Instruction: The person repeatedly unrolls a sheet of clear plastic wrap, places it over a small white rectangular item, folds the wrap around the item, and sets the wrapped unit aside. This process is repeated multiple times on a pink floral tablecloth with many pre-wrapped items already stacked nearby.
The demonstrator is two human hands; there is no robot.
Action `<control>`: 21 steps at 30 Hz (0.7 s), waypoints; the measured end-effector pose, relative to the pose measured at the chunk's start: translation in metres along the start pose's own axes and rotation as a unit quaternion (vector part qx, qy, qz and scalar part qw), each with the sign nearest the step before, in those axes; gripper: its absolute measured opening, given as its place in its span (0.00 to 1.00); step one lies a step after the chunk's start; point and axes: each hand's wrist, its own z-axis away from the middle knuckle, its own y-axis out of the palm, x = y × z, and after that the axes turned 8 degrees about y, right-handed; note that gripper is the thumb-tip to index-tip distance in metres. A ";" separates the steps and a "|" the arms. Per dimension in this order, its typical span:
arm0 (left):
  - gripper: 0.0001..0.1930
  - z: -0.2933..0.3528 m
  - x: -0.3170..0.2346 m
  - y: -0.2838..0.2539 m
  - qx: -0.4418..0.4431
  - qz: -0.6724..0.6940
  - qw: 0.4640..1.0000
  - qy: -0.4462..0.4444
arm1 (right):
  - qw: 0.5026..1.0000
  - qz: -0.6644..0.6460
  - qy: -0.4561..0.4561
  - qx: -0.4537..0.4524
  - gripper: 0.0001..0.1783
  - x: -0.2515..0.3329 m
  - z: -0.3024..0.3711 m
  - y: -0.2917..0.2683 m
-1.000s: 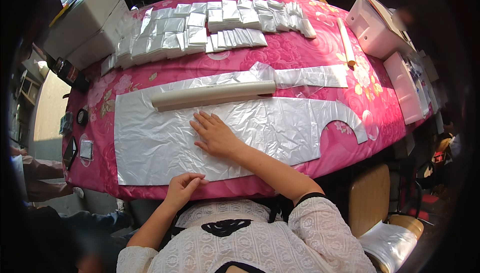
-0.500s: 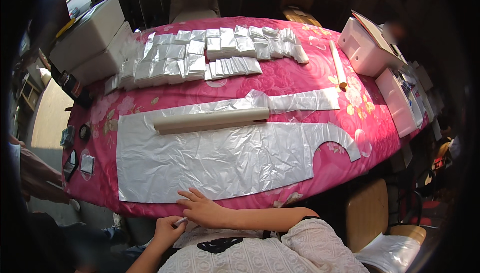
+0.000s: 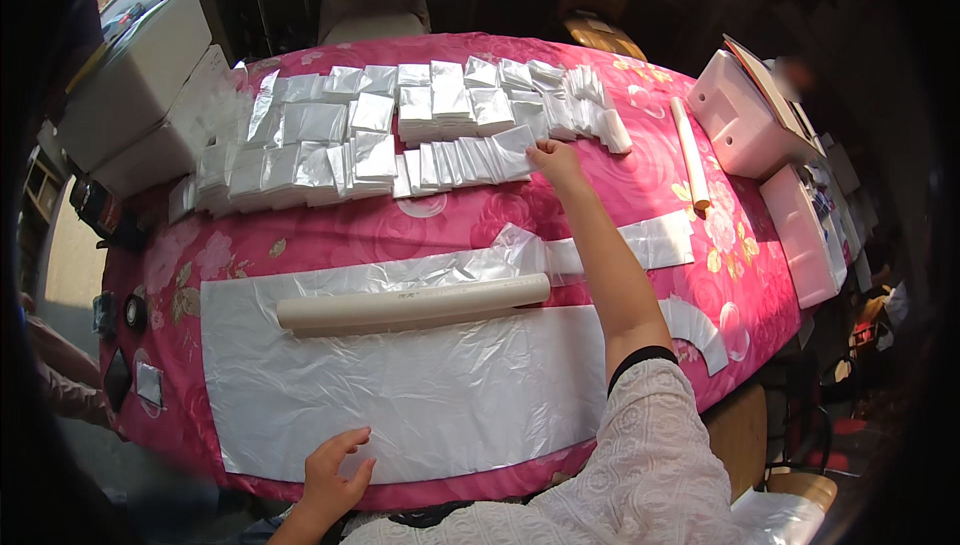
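The right hand (image 3: 553,157) reaches far across the desk (image 3: 330,235) to the rows of folded foil squares (image 3: 400,140). Its fingers (image 3: 540,150) are spread a little, and the tips touch the edge of one shiny foil square (image 3: 515,150) at the right end of the near row. I cannot tell if they pinch it or only rest on it. The arm is stretched long because the squares lie at the far side.

The left hand (image 3: 335,465) lies flat on the near edge of the big foil sheet (image 3: 400,395), fingers open and spread. It looks like it presses the thin sheet down so it stays put.

The big sheet is silver, crinkly and very thin. It covers most of the near half of the desk. On its far edge lies a long cream cardboard tube (image 3: 410,307), round and smooth, which seems to weigh the foil down. A second thin tube (image 3: 690,152) lies at the far right.

The desk has a bright pink cloth with flowers. The folded squares are small, shiny and stacked in neat overlapping rows. White boxes (image 3: 140,85) sit at the far left, and white foam trays (image 3: 745,120) sit at the right.
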 end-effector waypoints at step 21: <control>0.20 -0.034 0.003 -0.003 0.061 0.019 0.987 0.148 | 0.852 0.446 -0.225 0.154 0.32 0.022 0.287 0.020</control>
